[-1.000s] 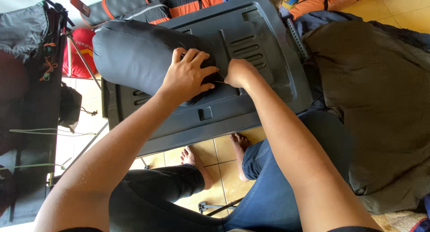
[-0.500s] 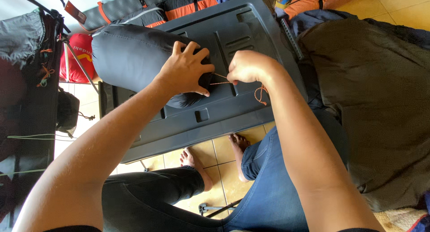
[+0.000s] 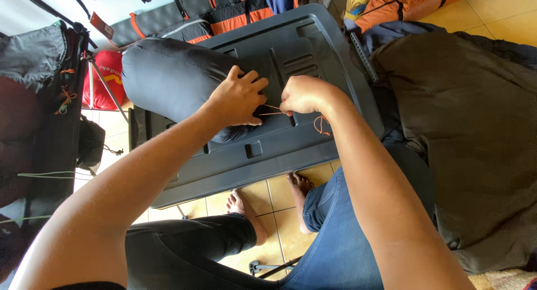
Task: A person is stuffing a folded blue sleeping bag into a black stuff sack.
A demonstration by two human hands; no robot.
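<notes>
L hand (image 3: 238,99) presses stuff sack (image 3: 168,77); R grip (image 3: 302,95) pinches orange cord (image 3: 273,113) beside.

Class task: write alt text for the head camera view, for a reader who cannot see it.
Seen from above, a person's left hand presses on the end of a dark grey stuffed sack while the right hand pulls a thin orange cord from its mouth. The sack lies on a dark grey plastic lid, above bare feet on a tiled floor.
</notes>
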